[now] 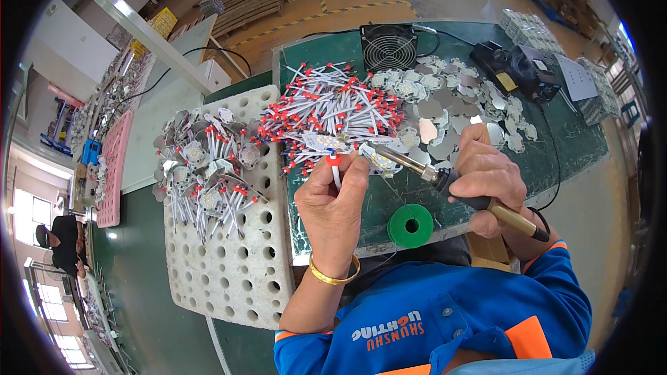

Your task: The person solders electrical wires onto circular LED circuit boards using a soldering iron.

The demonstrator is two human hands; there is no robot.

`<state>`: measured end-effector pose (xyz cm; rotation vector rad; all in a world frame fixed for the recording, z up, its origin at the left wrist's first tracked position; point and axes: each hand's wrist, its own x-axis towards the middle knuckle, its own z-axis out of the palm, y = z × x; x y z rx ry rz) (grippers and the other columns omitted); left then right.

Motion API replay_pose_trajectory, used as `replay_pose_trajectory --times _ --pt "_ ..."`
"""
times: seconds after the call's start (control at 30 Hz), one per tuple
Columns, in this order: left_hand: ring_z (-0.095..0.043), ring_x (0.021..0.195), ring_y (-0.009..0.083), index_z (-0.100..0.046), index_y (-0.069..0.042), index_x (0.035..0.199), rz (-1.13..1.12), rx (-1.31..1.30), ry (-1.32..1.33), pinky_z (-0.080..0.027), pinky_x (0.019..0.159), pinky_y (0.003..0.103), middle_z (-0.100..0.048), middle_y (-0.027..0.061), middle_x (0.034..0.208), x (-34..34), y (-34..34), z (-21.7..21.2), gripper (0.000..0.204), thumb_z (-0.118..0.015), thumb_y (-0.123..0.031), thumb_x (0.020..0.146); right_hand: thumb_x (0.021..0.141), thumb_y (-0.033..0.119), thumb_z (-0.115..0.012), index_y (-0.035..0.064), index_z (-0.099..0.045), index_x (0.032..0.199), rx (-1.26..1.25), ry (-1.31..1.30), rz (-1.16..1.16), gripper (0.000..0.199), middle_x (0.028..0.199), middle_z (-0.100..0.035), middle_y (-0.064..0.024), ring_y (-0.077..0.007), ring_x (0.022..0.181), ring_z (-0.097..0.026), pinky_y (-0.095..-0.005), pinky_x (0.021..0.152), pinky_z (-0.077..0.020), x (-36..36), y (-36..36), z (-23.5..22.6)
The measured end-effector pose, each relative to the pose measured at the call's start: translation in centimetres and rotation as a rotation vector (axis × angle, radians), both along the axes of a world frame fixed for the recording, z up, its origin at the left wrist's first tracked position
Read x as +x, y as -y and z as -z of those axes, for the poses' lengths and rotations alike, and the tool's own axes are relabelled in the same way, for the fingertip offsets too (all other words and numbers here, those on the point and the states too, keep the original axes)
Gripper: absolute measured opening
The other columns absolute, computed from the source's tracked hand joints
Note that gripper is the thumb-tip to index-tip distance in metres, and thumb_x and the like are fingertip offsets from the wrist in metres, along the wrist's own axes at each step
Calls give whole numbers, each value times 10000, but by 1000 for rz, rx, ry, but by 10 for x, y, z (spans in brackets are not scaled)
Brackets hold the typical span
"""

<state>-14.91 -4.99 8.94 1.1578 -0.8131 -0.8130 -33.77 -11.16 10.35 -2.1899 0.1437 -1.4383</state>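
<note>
Gold-ended soldering iron point(440, 179) — long axis aslant — points forward-left.

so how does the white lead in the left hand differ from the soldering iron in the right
The white lead is short and slim; the soldering iron is longer and thicker. The lead is white with a red collar, the iron silver, black and bronze. The left hand pinches the lead at its fingertips; the right hand wraps the iron's handle. Both are held over the bench.
</note>
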Motion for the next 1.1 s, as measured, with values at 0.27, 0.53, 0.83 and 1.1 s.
replay_pose_trajectory --times 0.27,0.53,0.83,1.1 --pt "-389 586 14 -649 23 830 2 -18 2 -313 521 169 -488 -40 686 0 -1 0 67 -632 -22 783 615 83 -685 88 -631 918 -90 -81 5 308 622 -513 5 -161 523 -454 -337 606 -322 0 2 -1" --pt "-388 588 19 -647 38 839 -12 -41 10 -316 521 170 -481 -32 686 0 0 3 82 -626 -13 778 556 20 -653 110 -648 865 -68 -96 13 322 605 -485 14 -161 508 -429 -330 595 -313 4 0 -1" --pt "-377 567 9 -652 23 819 3 4 -4 -301 504 169 -477 -47 652 1 -2 1 71 -626 -30 780 533 -25 -636 109 -653 851 -97 -95 31 346 601 -482 17 -158 507 -431 -323 590 -316 5 1 4" --pt "-369 566 6 -652 11 793 -2 -17 -2 -286 498 167 -472 -57 634 0 1 4 56 -622 -35 781 535 -42 -630 103 -655 830 -82 -57 61 329 603 -505 5 -160 505 -443 -325 596 -324 5 4 10"
